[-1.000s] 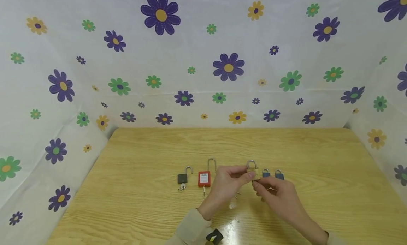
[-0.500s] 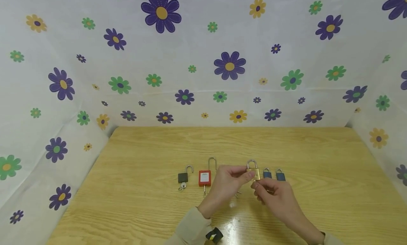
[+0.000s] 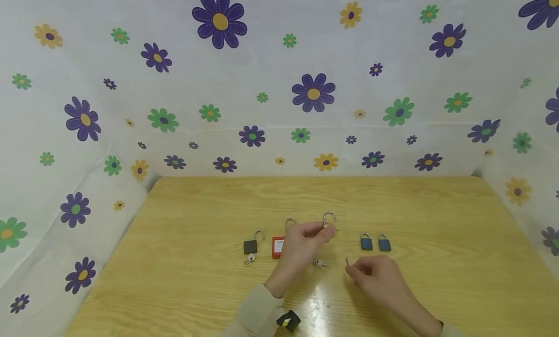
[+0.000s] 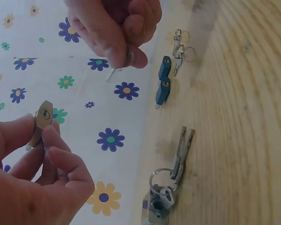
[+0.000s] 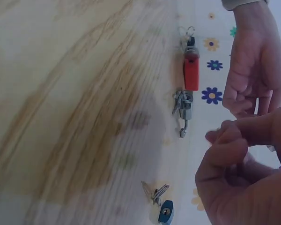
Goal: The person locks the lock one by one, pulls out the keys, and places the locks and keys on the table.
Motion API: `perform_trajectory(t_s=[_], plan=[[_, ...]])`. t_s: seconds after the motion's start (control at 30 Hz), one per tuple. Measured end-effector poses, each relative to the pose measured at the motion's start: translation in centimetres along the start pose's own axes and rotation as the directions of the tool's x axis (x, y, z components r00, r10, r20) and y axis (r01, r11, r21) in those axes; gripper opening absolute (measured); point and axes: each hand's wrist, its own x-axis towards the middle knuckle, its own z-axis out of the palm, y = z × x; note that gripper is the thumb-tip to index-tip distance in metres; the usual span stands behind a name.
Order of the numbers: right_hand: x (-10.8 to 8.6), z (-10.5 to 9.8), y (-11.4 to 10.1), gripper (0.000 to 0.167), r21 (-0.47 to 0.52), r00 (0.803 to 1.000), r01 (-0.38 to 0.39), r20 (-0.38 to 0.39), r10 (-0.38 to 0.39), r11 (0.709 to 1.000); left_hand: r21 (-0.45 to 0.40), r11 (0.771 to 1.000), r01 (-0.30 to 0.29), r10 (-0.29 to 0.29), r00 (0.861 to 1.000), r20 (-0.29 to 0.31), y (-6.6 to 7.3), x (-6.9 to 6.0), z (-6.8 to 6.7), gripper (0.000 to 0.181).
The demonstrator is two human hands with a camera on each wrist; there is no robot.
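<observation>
My left hand (image 3: 301, 247) holds a brass padlock above the table, its shackle (image 3: 329, 213) swung open. The left wrist view shows the keyhole end of this brass padlock (image 4: 43, 115) between thumb and fingers. To the right and a little nearer, my right hand (image 3: 384, 278) pinches a small key (image 3: 347, 261), apart from the padlock. The same key (image 4: 113, 74) juts from the fingertips in the left wrist view. A bunch of keys (image 3: 320, 263) lies between the hands. The right wrist view shows my right hand (image 5: 248, 168) with thumb and fingers together; the key is hidden there.
Two blue padlocks (image 3: 366, 242) with closed shackles stand right of the brass one. On the left are a black padlock (image 3: 250, 247) with its shackle open and a red padlock (image 3: 277, 248), partly behind my left hand. A flowered cloth surrounds the wooden table (image 3: 196, 298).
The brass padlock's shackle has opened. My left hand has moved left with the padlock, away from my right hand, which stays nearly in place and now shows the key clear of the padlock.
</observation>
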Motion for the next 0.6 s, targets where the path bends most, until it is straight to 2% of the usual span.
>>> perform_trajectory(t_s=[0.1, 0.23, 0.43, 0.6], plan=[[0.5, 0.4, 0.2, 0.024, -0.074, 1.0, -0.009, -0.02, 0.008, 0.997, -0.004, 1.0, 0.021, -0.021, 1.0, -0.017, -0.4, -0.1, -0.1, 0.032], [1.4, 0.7, 0.3, 0.03, -0.113, 0.999, 0.008, -0.032, -0.012, 0.994, 0.006, 0.999, 0.032, -0.032, 0.999, -0.029, -0.6, -0.1, -0.3, 0.032], [2.9, 0.6, 0.4, 0.054, -0.174, 0.995, 0.095, 0.022, -0.093, 0.98, 0.019, 1.0, 0.025, -0.024, 0.999, -0.034, -0.9, 0.0, -0.7, 0.029], [3.6, 0.9, 0.6, 0.056, -0.224, 0.993, 0.108, 0.073, -0.093, 0.969, 0.024, 0.999, 0.037, -0.036, 0.999, -0.032, -1.3, 0.0, -0.7, 0.027]])
